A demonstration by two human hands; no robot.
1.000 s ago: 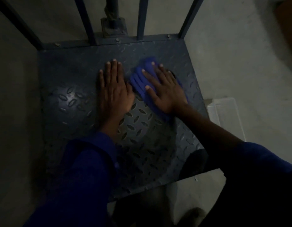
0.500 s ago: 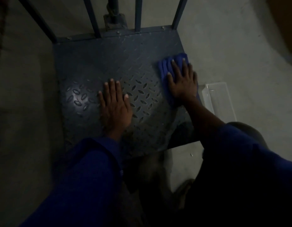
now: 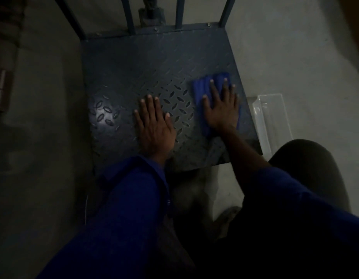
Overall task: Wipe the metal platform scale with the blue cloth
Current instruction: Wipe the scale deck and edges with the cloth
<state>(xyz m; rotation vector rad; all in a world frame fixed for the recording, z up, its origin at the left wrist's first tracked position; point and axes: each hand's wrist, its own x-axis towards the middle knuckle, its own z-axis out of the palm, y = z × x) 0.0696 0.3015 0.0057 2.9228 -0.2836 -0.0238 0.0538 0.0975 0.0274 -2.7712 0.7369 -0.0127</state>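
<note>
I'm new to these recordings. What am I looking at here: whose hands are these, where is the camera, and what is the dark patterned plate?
There is no machine here. A person works with bare hands, and the single camera sits on their head, looking forward and down.

The dark patterned plate is a metal platform scale standing on a concrete floor, with upright bars at its far edge. The left hand lies flat on the bare plate, fingers straight, holding nothing. The right hand presses a blue cloth flat against the plate near its right edge. A clear plastic tray lies on the floor just right of the scale. The picture is dim, so finer detail is hard to tell.
</note>
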